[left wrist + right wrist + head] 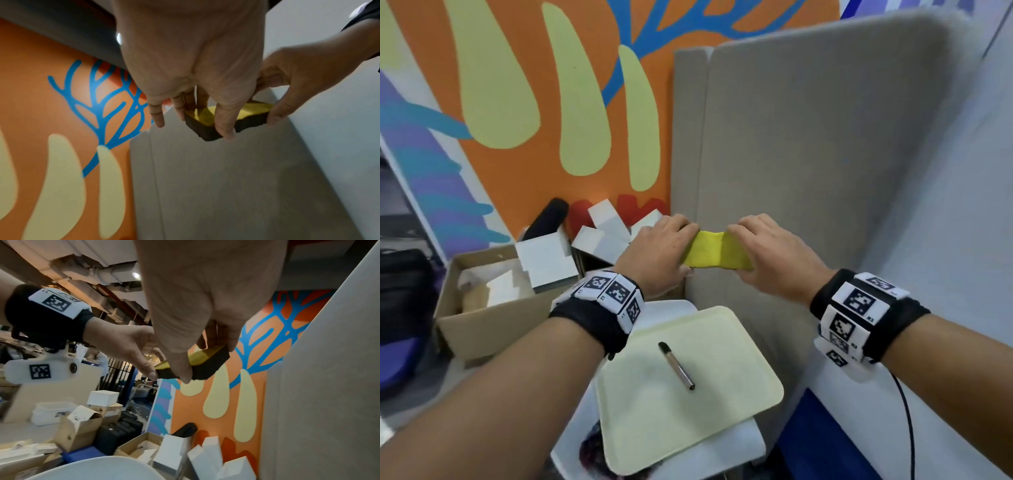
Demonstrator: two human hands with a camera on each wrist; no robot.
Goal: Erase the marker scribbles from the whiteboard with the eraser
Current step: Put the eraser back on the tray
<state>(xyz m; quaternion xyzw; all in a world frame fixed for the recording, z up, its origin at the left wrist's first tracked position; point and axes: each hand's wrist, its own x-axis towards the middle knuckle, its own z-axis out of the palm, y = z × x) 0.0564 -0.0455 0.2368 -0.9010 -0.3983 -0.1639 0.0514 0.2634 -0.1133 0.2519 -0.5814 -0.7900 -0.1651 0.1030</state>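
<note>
While the eraser [717, 253] is held up in the air in front of a grey fabric panel [825, 154], it is gripped at both ends: its left end is pinched by the left hand [659, 251], its right end by the right hand [774, 255]. The yellow top is seen from the head view; a black felt underside is shown in the wrist views, with thumbs pressed against it. The whiteboard [739, 329], a pale rounded slab, is laid flat below the hands on a white bench [739, 445]. No scribbles can be made out on it. A marker [676, 365] is rested on its surface, capped end away from the person. Open cardboard boxes [493, 308] with white cartons are stood to the left, against a painted orange wall [517, 85].
</note>
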